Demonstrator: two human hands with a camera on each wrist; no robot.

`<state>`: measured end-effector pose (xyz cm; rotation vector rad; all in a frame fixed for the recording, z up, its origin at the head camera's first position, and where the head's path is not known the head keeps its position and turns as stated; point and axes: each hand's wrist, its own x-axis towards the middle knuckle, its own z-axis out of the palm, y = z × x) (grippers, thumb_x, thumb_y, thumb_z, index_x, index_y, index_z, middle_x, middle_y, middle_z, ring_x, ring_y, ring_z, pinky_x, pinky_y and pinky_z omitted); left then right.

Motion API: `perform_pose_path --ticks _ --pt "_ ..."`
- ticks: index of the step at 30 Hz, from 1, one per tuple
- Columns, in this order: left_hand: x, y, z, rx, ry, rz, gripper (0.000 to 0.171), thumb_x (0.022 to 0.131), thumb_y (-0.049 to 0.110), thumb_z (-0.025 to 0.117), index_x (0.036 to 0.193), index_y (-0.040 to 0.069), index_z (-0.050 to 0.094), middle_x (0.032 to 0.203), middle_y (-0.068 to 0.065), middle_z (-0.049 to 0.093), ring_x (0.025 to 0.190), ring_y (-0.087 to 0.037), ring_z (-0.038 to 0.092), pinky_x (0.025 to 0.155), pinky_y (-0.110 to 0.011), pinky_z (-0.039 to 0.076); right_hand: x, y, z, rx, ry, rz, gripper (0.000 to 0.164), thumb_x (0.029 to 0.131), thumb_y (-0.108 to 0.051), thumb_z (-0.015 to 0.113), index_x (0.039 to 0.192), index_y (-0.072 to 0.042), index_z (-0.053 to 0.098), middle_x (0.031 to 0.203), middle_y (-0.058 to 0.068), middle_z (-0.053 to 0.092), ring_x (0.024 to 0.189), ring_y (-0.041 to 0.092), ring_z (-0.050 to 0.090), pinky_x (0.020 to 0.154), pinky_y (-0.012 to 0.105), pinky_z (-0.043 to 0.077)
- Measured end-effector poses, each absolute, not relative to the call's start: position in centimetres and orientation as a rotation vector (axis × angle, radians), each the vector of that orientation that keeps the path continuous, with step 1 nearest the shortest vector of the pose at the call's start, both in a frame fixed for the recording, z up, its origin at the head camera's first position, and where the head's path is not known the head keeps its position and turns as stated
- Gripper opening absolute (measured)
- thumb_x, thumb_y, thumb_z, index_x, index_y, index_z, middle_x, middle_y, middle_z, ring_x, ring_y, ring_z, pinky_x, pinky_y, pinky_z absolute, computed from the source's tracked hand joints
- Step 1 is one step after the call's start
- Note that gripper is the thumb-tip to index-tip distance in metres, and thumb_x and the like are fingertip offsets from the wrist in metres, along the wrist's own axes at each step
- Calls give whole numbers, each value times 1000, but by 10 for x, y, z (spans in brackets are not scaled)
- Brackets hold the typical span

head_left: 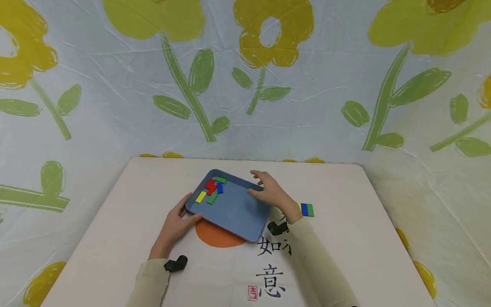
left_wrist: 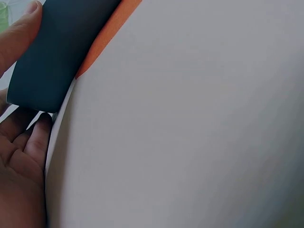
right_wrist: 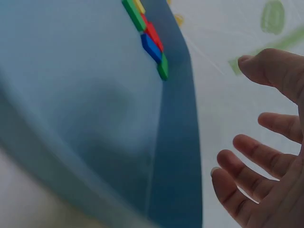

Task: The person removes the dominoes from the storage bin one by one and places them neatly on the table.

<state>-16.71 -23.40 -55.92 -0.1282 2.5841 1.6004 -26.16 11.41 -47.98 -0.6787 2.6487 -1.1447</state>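
A blue-gray tray [head_left: 238, 209] lies at an angle toward the far side of the table [head_left: 337, 251], partly over an orange circle [head_left: 218, 238], with a hand at either end; whether its whole base touches the surface cannot be told. The left hand [head_left: 175, 225] grasps the tray's left corner, thumb along the near side and fingers round the outer end, while the right hand [head_left: 273, 192] is released — fingers spread, holding nothing, just off the rim. Steadying the tray well seems to call for a firm hold on that corner and a level base, so the loose tiles [head_left: 212, 190] do not slide; the free fingers would best meet the opposite edge squarely. The count: one tray, six tiles inside, bunched toward its left end — two red tiles [head_left: 210, 183], two green tiles [head_left: 212, 198], one blue tile [head_left: 220, 188] and one yellow tile [head_left: 200, 197]. Three more lie in a row on the table beside the right wrist [head_left: 293, 213]: a blue one [head_left: 304, 209], a green one [head_left: 310, 210] and a yellow one [head_left: 299, 207], partly hidden; the wrist could conceal others.
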Motion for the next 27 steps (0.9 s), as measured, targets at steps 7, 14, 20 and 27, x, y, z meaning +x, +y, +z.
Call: perform_pose_path --ticks 7,14,20,27 --pt "-166 -234 -558 -131 2592 1592 93 91 46 81 167 30 29 173 -14 26 156 -39 35 124 -48 38 -267 74 -483 -805 2607 -1109 70 98 -29 73 157 -4 44 147 27 51 126 44 58 107 55 55" --pt "-166 -233 -557 -132 2588 1600 92 92 45 81 167 30 30 172 -15 27 156 -38 35 125 -49 37 -271 42 -491 -917 2505 -1034 69 99 -29 71 157 -1 44 147 26 53 124 38 62 103 51 58" --pt "-167 -232 -560 -106 2585 1611 93 92 46 80 167 27 29 173 -14 27 157 -38 34 125 -48 36 -276 20 -501 -917 2479 -1012 62 98 -23 70 152 -1 50 141 20 61 118 32 64 103 47 58" --pt "-168 -233 -561 -95 2608 1610 92 92 43 81 167 27 30 172 -13 28 156 -38 36 125 -48 37 -275 0 -513 -953 2450 -921 55 101 -25 69 150 -7 55 145 9 62 120 21 61 110 37 54"
